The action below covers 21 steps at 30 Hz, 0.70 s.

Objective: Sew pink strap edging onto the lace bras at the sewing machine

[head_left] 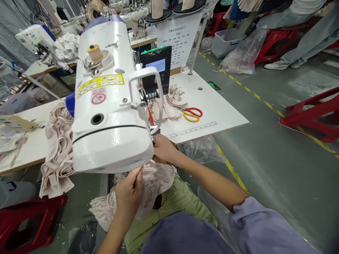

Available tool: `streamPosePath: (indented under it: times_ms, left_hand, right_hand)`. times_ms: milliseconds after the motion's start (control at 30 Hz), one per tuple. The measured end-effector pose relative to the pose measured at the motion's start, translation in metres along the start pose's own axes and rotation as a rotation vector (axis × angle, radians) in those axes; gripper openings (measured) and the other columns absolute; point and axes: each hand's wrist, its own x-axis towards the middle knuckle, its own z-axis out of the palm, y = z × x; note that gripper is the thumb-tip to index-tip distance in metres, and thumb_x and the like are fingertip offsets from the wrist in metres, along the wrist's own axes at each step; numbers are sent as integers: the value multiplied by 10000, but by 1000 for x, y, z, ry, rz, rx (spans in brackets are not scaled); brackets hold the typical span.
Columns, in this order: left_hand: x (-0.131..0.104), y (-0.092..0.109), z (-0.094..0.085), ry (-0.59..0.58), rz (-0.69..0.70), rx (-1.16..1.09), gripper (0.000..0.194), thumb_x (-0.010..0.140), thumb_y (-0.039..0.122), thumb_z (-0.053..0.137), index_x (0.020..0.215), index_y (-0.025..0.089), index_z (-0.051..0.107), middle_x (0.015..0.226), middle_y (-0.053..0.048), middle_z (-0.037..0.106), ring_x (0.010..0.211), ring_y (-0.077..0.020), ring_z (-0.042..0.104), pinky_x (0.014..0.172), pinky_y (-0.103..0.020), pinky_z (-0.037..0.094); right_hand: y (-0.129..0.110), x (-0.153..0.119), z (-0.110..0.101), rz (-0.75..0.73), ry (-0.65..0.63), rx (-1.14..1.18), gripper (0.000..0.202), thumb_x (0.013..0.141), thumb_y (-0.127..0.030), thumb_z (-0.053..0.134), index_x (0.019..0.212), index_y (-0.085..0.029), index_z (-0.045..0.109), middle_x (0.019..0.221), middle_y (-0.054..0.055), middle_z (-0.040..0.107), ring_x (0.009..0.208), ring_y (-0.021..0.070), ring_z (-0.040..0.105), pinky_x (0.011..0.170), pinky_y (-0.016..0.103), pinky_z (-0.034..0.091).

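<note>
From the head view, the lace piece [152,181] hangs off the counter [212,113] edge, just under the sewing machine [111,102] head. The left hand [129,194] has it pinched from below, fingers closed on it. The right hand [164,148] is higher up by the needle; can't tell its grip.

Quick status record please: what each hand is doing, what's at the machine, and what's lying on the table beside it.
left hand: pinches pale pink lace fabric at the front of the machine
right hand: at the needle end of the large white sewing machine; grip state unclear
table: white top, red and yellow handled scissors beside beige fabric strips
left of machine: heap of pale pink cut pieces
behind: black control panel
</note>
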Motion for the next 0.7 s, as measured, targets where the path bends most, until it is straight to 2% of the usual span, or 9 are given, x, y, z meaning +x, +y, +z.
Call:
streamPosePath:
  times_ms: [233,533,700]
  left_hand:
    - [3,-2,0,34,29,34,299,947,285,501,1126,224,732,1091,-68,758,934,-209,738,706,-213,559]
    - [4,-1,-2,12,30,49,305,946,298,486,1107,239,740,954,-71,782,838,-210,745,661,-225,551]
    - [5,0,-2,9,26,42,303,943,299,494,1118,248,736,952,-70,782,833,-218,744,634,-227,547]
  right_hand:
    - [2,3,1,-3,-1,-30,71,777,-148,547,722,-189,531,911,45,571,741,167,494,606,270,345]
    - [5,2,2,-29,11,-5,63,780,-138,543,740,-186,542,894,46,574,814,191,520,651,277,383]
    - [6,2,1,-37,4,4,39,786,-150,555,764,-182,565,915,48,580,826,192,526,689,286,397]
